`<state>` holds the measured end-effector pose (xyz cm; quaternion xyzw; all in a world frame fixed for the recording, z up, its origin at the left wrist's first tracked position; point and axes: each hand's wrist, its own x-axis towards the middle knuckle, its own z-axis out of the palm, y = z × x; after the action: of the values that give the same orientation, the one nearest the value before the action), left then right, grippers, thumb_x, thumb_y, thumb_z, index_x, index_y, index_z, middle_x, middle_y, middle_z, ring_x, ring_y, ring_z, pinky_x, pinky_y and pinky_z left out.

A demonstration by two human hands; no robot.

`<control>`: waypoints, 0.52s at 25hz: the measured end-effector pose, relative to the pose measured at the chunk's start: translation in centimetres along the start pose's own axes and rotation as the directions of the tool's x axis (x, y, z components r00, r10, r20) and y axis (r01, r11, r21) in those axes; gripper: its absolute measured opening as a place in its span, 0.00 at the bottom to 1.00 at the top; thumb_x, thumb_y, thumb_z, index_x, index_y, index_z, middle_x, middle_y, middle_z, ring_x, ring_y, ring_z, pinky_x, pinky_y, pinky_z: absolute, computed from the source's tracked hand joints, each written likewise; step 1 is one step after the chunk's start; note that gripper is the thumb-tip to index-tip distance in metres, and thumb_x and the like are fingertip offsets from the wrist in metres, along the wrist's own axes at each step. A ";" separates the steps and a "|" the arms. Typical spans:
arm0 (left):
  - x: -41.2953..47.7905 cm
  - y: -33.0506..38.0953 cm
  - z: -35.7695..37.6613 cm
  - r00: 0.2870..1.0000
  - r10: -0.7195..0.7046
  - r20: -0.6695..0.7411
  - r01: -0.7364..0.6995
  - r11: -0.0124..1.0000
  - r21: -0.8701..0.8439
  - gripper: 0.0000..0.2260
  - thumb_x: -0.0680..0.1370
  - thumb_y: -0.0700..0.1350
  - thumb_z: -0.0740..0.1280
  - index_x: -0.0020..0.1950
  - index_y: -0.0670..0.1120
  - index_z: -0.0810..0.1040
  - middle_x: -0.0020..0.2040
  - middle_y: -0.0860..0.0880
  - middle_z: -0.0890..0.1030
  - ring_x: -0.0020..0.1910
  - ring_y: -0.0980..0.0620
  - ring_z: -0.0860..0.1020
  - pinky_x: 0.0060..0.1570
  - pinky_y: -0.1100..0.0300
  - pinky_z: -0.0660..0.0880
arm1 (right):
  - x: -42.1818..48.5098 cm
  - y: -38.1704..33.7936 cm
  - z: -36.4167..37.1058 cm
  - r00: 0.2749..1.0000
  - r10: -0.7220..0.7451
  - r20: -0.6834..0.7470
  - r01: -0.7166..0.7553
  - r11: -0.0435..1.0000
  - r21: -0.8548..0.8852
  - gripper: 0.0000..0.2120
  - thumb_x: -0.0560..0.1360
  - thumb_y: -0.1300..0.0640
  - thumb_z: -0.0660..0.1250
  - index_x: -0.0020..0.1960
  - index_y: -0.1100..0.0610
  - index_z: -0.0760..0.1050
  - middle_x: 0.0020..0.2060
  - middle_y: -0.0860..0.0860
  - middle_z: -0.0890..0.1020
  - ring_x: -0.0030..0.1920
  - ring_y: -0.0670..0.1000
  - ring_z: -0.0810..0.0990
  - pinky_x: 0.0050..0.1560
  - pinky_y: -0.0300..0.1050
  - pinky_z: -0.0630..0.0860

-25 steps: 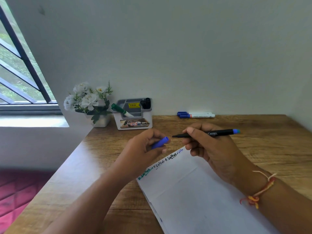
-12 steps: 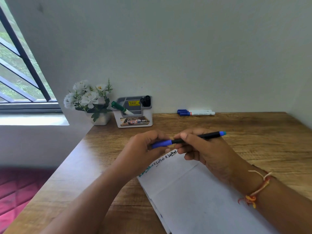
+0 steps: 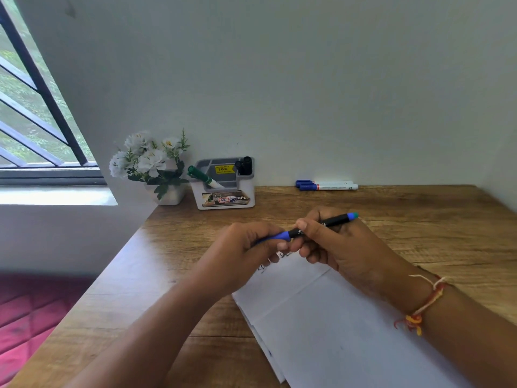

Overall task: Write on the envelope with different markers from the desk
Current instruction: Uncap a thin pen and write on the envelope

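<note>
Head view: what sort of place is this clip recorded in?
Probably a home study corner: a wooden desk pushed against a plain wall, a desk organiser holding markers, and a small pot of white flowers beside a barred window.

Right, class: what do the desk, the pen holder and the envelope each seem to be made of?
Desk: wood or wood-look laminate, matte; brown grain lines show. Pen holder: probably plastic, smooth white-and-grey moulded walls. Envelope: white paper, matte, thin edges with a flat fold line.
</note>
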<state>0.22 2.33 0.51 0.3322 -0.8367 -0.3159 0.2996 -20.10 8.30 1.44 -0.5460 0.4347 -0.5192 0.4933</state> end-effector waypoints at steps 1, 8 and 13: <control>0.0 0.0 0.0 1.000 -0.007 0.012 0.007 1.000 -0.020 0.08 0.80 0.43 0.69 0.53 0.57 0.83 0.42 0.52 0.86 0.40 0.56 0.83 0.45 0.52 0.82 | 0.0 0.1 -0.1 1.000 -0.003 0.010 0.003 1.000 -0.004 0.09 0.76 0.52 0.69 0.43 0.57 0.80 0.40 0.59 0.87 0.37 0.49 0.83 0.38 0.40 0.79; 0.3 0.4 0.0 0.985 -0.057 -0.166 0.043 0.995 -0.087 0.09 0.78 0.44 0.71 0.53 0.57 0.81 0.41 0.52 0.85 0.38 0.54 0.83 0.43 0.59 0.82 | 1.1 0.6 0.3 0.992 0.046 -0.116 -0.034 0.995 0.097 0.19 0.74 0.46 0.68 0.56 0.60 0.82 0.44 0.58 0.89 0.40 0.49 0.86 0.38 0.39 0.82; 0.1 0.4 -2.9 0.707 -0.021 -0.707 -0.031 0.998 -0.061 0.06 0.76 0.45 0.74 0.50 0.55 0.81 0.42 0.56 0.84 0.42 0.55 0.83 0.45 0.55 0.82 | 0.6 1.3 -0.1 0.981 -0.141 -0.137 0.079 0.922 -0.379 0.08 0.82 0.50 0.65 0.50 0.50 0.82 0.41 0.48 0.88 0.40 0.45 0.87 0.36 0.32 0.77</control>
<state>2.08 1.49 2.60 0.4151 -0.6477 -0.1923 0.6093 -20.14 7.47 0.23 -0.6091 0.5322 -0.4970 0.3141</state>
